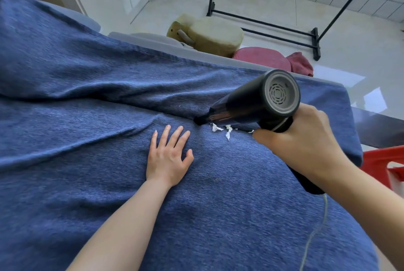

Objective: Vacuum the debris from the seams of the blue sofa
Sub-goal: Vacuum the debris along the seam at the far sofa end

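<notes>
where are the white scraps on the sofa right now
In the head view, the white scraps lie right of centre along the sofa seam, just under the vacuum nozzle, between the left hand and right hand.

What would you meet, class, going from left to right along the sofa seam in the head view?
Left hand flat on the blue sofa cover → vacuum nozzle tip → white paper scraps → right hand gripping the black handheld vacuum.

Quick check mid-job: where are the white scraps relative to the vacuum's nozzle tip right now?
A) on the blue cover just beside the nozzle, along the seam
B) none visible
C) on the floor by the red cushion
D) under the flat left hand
A: the white scraps lie on the blue sofa cover right next to the vacuum nozzle at the seam, apart from the left hand.
</notes>
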### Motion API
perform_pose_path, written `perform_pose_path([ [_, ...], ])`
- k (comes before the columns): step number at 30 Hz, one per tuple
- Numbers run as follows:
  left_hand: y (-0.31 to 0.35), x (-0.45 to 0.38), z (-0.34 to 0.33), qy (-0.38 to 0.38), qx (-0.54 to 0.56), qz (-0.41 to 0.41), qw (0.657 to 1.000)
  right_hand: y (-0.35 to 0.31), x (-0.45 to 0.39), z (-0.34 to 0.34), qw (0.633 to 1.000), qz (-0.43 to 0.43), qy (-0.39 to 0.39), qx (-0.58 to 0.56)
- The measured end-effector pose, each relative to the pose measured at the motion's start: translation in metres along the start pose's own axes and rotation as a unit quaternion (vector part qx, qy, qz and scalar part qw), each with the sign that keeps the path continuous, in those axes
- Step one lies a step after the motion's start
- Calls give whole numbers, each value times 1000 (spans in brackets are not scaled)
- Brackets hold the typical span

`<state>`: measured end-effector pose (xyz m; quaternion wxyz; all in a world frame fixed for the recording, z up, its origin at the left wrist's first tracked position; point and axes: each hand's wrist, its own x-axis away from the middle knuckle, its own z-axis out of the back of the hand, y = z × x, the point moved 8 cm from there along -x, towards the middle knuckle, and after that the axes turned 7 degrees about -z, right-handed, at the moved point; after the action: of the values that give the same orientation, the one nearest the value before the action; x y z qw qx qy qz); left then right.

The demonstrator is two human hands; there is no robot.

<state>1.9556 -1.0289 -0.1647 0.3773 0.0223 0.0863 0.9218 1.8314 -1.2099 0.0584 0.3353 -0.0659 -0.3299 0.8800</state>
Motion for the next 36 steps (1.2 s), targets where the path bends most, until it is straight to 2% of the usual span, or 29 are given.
perform_pose_path([
  [4, -1, -1, -2, 14, 3, -2, 1000, 2, 1, -1, 1000, 13, 14, 11],
  [17, -4, -4, -9, 23, 2, -7, 1000, 16, 8, 11, 999, -41, 26, 9],
  [20, -4, -5, -11, 14, 0, -9, 1000, 15, 13, 13, 998, -51, 25, 8],
  [26, -4, -3, -12, -16, -3, -5, 1000, 25, 25, 32, 995, -69, 77, 1],
  [36, -2, -6, -12, -56, 6, -7, 998, 23, 41, 24, 992, -84, 87, 42],
])
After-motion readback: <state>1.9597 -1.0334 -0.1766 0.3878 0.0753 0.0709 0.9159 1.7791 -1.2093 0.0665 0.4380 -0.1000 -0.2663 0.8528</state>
